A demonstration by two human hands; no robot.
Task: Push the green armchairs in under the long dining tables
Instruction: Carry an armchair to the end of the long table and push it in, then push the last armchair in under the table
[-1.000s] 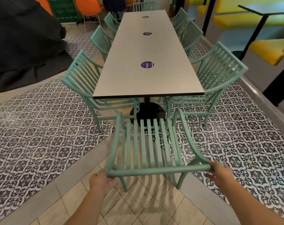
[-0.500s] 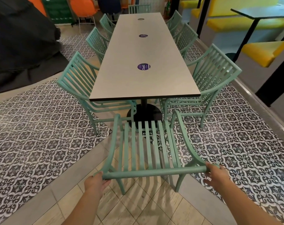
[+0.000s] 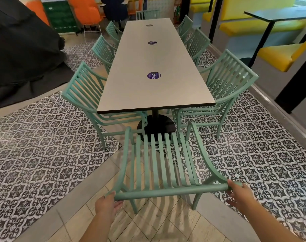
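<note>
Hands are holding the top bar of a green chair (image 3: 159,165) at the near end of a long bench (image 3: 154,70). The left hand (image 3: 107,206) is curling its grip around the left end of the bar, and the right hand (image 3: 239,193) is wrapping its grip around the right end. The chair is facing the bench, with its seat pointing at the short near edge and its back toward the person. Its front is sitting just short of that edge, near the black round foot (image 3: 156,124) of the bench, so the seat is not yet under the top. The chair's back legs are standing on plain tan tiles, and its front is reaching over the patterned floor (image 3: 44,145).

The bench is running long and straight away from the person. More green chairs are lining both long sides, like the near left chair (image 3: 89,100) and the near right chair (image 3: 225,88), and one is standing at the far end. Open floor is lying between the two near side chairs, in front of the held chair.

Three round purple stickers are sitting in a row down the middle of the bench. The nearest sticker (image 3: 153,75) is reading "ClayGo". The far ones are too small to read.
</note>
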